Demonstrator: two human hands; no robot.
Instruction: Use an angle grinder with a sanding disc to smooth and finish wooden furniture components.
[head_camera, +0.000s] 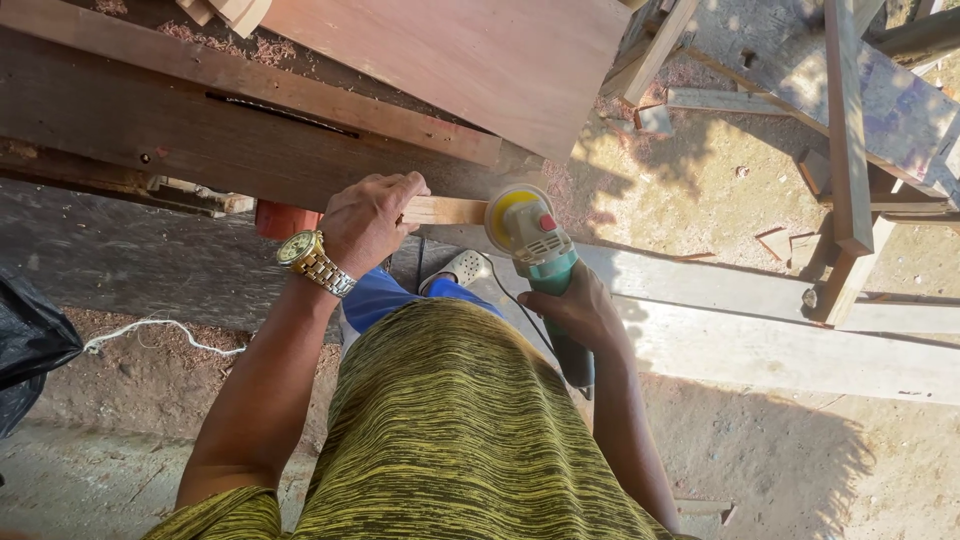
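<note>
My left hand (368, 218), with a gold wristwatch on the wrist, presses down on a small pale wooden piece (448, 210) that sticks out from under it at the edge of a dark wooden workbench (180, 130). My right hand (572, 308) grips the teal body of an angle grinder (540, 255). Its yellow sanding disc (502, 215) sits against the right end of the pale piece. The grinder's cord runs down behind my right forearm.
A large reddish board (480, 60) lies on the bench top. Pale planks (760, 320) cross the sandy ground at right, beside a wooden frame (850, 150). A black bag (25, 350) and white cord (150, 328) lie at left. My shoe (458, 268) shows below.
</note>
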